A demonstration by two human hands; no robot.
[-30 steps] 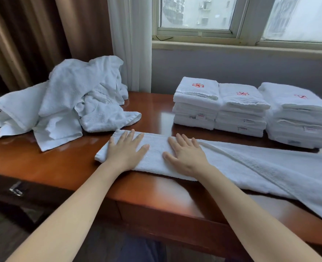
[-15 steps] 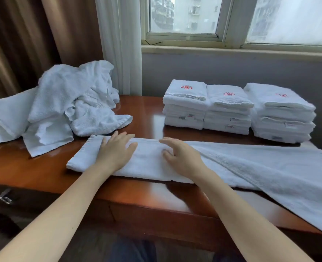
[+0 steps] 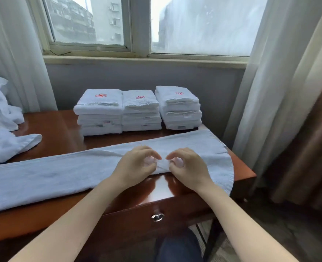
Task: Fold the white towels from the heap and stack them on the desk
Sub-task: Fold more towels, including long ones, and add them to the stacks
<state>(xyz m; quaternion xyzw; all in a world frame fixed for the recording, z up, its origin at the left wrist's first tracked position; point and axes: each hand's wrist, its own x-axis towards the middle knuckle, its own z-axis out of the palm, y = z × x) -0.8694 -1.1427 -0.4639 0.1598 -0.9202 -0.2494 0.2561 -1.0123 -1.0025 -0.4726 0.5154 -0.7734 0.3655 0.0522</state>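
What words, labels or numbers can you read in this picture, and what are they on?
No words or numbers can be read.
Red emblems on the top towels of the left stack, middle stack and right stack: stitched marks, no legible letters.
Small tags on the stacked towels' sides: too small and blurred to read.

folded towel stacks [image 3: 99, 110]: 3 | spread towel [image 3: 61, 173]: 1 | towel heap [image 3: 1, 146]: 1 | hands 2: left hand [image 3: 135, 166], right hand [image 3: 189, 168]

Long folded white towel [image 3: 61, 173] lies across desk [image 3: 61, 125].
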